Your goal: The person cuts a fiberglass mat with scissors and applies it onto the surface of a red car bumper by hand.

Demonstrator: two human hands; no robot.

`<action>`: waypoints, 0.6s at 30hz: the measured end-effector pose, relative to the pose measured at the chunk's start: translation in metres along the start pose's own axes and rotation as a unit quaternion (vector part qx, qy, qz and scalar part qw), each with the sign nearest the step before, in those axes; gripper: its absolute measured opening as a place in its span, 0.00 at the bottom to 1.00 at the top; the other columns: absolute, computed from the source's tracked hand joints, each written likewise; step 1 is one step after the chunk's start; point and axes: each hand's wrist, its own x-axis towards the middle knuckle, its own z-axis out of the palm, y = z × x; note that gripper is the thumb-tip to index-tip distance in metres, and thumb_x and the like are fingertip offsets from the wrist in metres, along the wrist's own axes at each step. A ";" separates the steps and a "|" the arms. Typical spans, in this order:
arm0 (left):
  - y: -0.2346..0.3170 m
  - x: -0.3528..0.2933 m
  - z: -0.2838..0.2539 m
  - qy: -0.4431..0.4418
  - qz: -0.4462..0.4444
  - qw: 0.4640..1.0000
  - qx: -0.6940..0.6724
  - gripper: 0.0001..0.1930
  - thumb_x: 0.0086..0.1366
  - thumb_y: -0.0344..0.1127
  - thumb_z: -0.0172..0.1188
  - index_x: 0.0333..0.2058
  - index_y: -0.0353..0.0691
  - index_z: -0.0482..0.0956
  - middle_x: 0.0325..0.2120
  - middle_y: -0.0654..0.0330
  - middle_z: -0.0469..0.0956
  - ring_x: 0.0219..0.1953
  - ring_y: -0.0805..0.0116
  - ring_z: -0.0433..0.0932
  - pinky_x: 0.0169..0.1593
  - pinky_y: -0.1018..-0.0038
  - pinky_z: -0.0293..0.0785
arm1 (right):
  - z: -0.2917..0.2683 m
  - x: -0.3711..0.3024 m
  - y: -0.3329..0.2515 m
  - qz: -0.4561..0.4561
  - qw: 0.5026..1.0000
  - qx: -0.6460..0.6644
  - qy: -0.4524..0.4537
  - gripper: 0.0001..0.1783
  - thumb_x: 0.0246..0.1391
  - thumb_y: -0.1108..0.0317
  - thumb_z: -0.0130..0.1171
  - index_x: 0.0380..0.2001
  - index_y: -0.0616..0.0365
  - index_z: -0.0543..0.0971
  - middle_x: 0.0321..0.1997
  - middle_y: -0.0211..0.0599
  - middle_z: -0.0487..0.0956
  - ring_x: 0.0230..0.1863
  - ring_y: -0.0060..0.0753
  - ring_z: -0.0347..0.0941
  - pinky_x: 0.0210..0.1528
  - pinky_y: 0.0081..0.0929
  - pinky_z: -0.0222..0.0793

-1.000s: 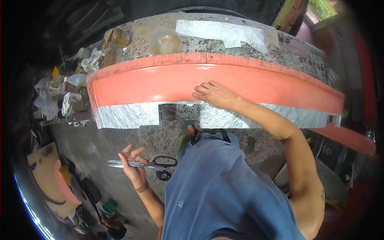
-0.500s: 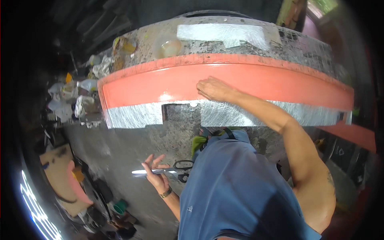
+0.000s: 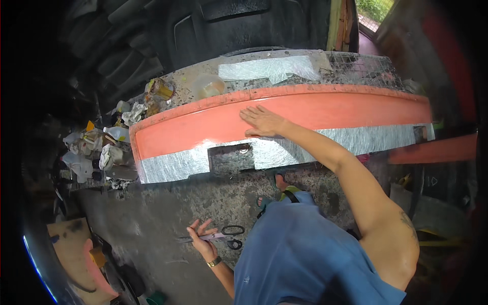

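A long, curved orange panel (image 3: 198, 120), perhaps a mould, lies across the bench. My right hand (image 3: 264, 122) rests palm down on its middle with the fingers spread, holding nothing. Whitish fibre matting, like fiberglass, runs along the panel's near edge in a left piece (image 3: 175, 165) and a right piece (image 3: 351, 143). Between those two pieces is a dark rectangular gap. Low on the left, away from the panel, my left hand (image 3: 204, 245) grips scissors (image 3: 234, 237) near the blades, their black handle loops pointing right.
Another piece of matting (image 3: 269, 68) lies behind the panel, beside a translucent bowl (image 3: 209, 87) and a yellowish can (image 3: 161, 89). Crumpled bags and plastic bottles (image 3: 117, 133) crowd the left side. A tan board (image 3: 73, 254) sits at lower left.
My right hand has opened from a closed shape to flat, spread fingers on the panel. The view has tilted and shifted. My left hand still has the scissors.
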 end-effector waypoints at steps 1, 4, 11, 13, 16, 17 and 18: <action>-0.007 -0.006 -0.005 0.004 -0.009 1.000 -0.009 0.29 0.73 0.58 0.40 0.51 0.35 0.70 0.36 0.41 0.83 0.20 0.60 0.81 0.24 0.74 0.77 | 0.002 0.001 0.001 0.006 1.000 -0.017 -0.003 0.47 0.63 0.33 0.34 0.71 0.62 0.50 0.76 0.47 0.48 0.77 0.48 0.40 0.76 0.48 0.35; -0.022 -0.017 -0.019 0.009 -0.029 0.999 -0.014 0.29 0.73 0.59 0.41 0.51 0.35 0.70 0.36 0.41 0.83 0.20 0.60 0.81 0.24 0.74 0.77 | 0.013 -0.008 -0.018 0.067 0.996 -0.033 0.051 0.48 0.62 0.33 0.36 0.71 0.62 0.51 0.76 0.47 0.48 0.77 0.48 0.39 0.76 0.47 0.35; -0.025 -0.028 -0.047 0.053 -0.024 0.998 -0.030 0.32 0.72 0.61 0.41 0.53 0.35 0.68 0.37 0.41 0.82 0.21 0.60 0.81 0.25 0.75 0.76 | -0.024 0.022 -0.139 -0.176 0.980 0.089 -0.014 0.45 0.62 0.32 0.37 0.70 0.56 0.57 0.76 0.49 0.49 0.76 0.49 0.42 0.76 0.48 0.35; -0.017 -0.028 -0.049 0.058 -0.016 0.998 -0.024 0.32 0.72 0.62 0.41 0.53 0.35 0.68 0.37 0.41 0.82 0.22 0.61 0.81 0.27 0.74 0.75 | -0.011 0.039 -0.139 -0.135 0.981 0.126 0.052 0.44 0.64 0.34 0.35 0.70 0.59 0.55 0.76 0.50 0.49 0.77 0.48 0.42 0.76 0.46 0.36; -0.017 -0.024 -0.052 0.064 -0.018 0.998 -0.006 0.32 0.72 0.62 0.41 0.53 0.35 0.68 0.37 0.42 0.82 0.22 0.61 0.80 0.27 0.72 0.75 | -0.004 0.075 -0.093 0.022 0.998 0.050 0.041 0.41 0.66 0.39 0.34 0.70 0.59 0.53 0.76 0.49 0.48 0.77 0.47 0.40 0.77 0.45 0.33; -0.020 -0.024 -0.052 0.061 -0.014 0.998 0.007 0.32 0.72 0.62 0.41 0.53 0.35 0.68 0.37 0.42 0.82 0.22 0.60 0.80 0.27 0.71 0.75 | -0.001 0.080 -0.080 0.050 0.997 0.039 0.046 0.40 0.67 0.40 0.34 0.71 0.59 0.52 0.76 0.47 0.47 0.77 0.47 0.40 0.77 0.44 0.32; -0.024 -0.019 -0.054 0.058 -0.009 0.998 0.017 0.32 0.72 0.62 0.41 0.53 0.35 0.68 0.37 0.42 0.82 0.22 0.60 0.80 0.28 0.70 0.75 | 0.002 0.084 -0.064 0.075 0.996 0.025 0.051 0.40 0.67 0.41 0.33 0.71 0.58 0.51 0.77 0.46 0.47 0.77 0.47 0.39 0.77 0.43 0.31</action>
